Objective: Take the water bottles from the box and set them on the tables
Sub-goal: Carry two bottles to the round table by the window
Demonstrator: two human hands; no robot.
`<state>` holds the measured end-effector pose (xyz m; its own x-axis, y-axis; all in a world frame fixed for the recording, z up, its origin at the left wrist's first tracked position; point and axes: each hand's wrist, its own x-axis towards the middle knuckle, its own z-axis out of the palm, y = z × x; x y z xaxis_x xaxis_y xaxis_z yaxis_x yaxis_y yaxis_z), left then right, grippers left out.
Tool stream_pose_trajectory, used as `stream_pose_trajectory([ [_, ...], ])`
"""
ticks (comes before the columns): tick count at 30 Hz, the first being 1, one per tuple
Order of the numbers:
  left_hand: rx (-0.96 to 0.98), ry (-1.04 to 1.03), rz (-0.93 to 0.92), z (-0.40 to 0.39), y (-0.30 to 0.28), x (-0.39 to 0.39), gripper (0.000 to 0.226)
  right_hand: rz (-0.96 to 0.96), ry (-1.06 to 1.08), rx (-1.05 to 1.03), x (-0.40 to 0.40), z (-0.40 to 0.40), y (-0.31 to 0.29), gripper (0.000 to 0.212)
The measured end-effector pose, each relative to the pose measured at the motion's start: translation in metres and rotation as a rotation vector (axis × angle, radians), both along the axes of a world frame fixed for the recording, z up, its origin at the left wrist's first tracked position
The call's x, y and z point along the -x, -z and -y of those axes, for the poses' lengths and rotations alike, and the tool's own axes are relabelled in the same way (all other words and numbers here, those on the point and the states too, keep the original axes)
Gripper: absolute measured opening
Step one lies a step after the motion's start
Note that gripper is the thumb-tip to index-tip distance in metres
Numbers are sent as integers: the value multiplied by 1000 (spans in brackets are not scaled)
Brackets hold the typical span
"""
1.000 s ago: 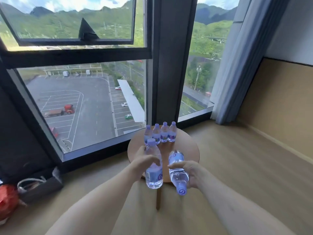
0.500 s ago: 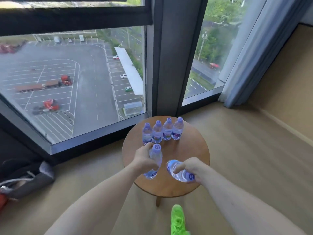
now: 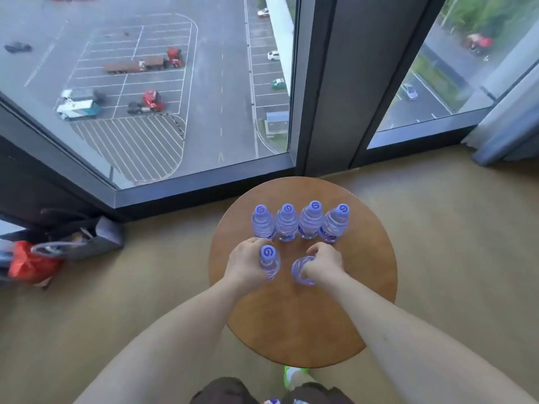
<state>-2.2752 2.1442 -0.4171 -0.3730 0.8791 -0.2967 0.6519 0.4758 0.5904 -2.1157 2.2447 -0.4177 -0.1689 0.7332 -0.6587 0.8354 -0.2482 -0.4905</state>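
Observation:
A round wooden table (image 3: 303, 322) stands by the window. Along its far side runs a row of several clear water bottles (image 3: 300, 221) with purple caps, all upright. Just in front of that row, my left hand (image 3: 243, 263) grips an upright water bottle (image 3: 269, 263) whose purple cap shows from above. My right hand (image 3: 323, 262) grips a second water bottle (image 3: 302, 271), my fingers covering its top. Both held bottles are low over the tabletop; whether they touch it I cannot tell. No box is in view.
Floor-to-ceiling windows (image 3: 175, 91) and a dark pillar (image 3: 347, 83) stand right behind the table. A grey bag (image 3: 84, 240) and a red bag (image 3: 29, 263) lie on the floor at left. A grey curtain (image 3: 507, 135) hangs at right. A green shoe (image 3: 293, 374) shows below the table.
I have come closer and now look straight down on the table. Both hands brought their bottles forward and down; the right bottle turned from lying sideways to upright.

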Motion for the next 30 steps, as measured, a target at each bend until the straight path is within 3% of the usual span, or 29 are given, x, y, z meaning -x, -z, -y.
stream_pose_trajectory([
  [6, -3, 13, -27, -30, 30, 4, 42, -32, 75, -51, 19, -28, 31, 39],
  [10, -8, 33, -64, -41, 50, 9, 46, -43, 97, -117, 34, -34, 37, 25],
  [20, -25, -38, -72, -54, 75, 5, 61, -96, 174, -204, 44, -41, 46, 30],
  [30, -19, -137, -68, -56, 77, 3, 67, -142, 102, -291, 46, -42, 53, 28],
])
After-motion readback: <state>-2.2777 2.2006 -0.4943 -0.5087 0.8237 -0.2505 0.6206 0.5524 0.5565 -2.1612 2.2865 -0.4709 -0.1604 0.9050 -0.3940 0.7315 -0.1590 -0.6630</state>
